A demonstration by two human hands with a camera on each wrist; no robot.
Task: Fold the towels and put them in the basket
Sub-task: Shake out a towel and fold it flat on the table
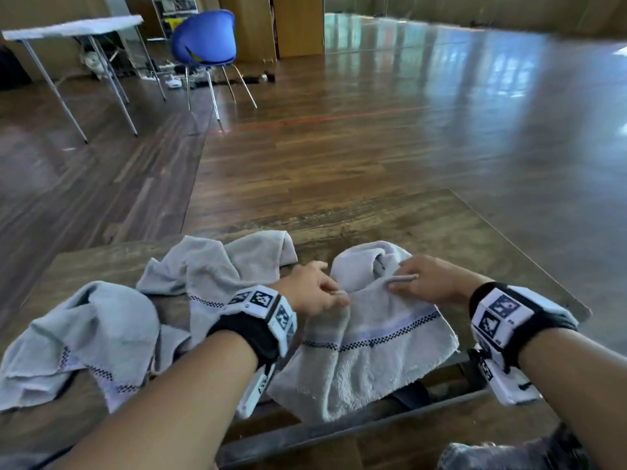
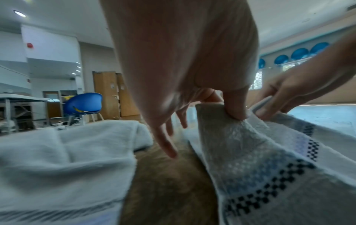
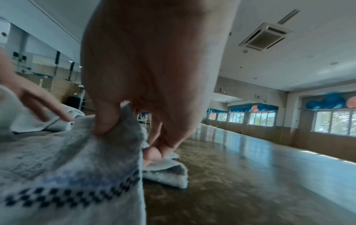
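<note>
Head view: a grey towel with a checkered stripe lies at lower centre of the frame on a wooden table, its near end drooping over the table's near edge and its far end bunched toward the middle of the frame. The left hand pinches one point on an upper edge of the cloth and the right hand pinches another just to its right, probably to find the corners and spread the cloth before the first fold. The stripe runs left to right across the frame, slightly tilted, so the towel's long axis seems to run away from the person. 2 more crumpled towels sit at lower left: a far crumpled towel and a near crumpled towel. No basket is in view. A blue chair stands at upper left

Left wrist view: thumb and forefinger of the left hand nip a raised fold of the towel at centre right; the other fingers hang loose and spread. The right hand grips the edge at upper right

Right wrist view: the right hand pinches a towel corner between thumb and fingers at centre, lifting it clear of the table, which would let the cloth hang straight
</note>
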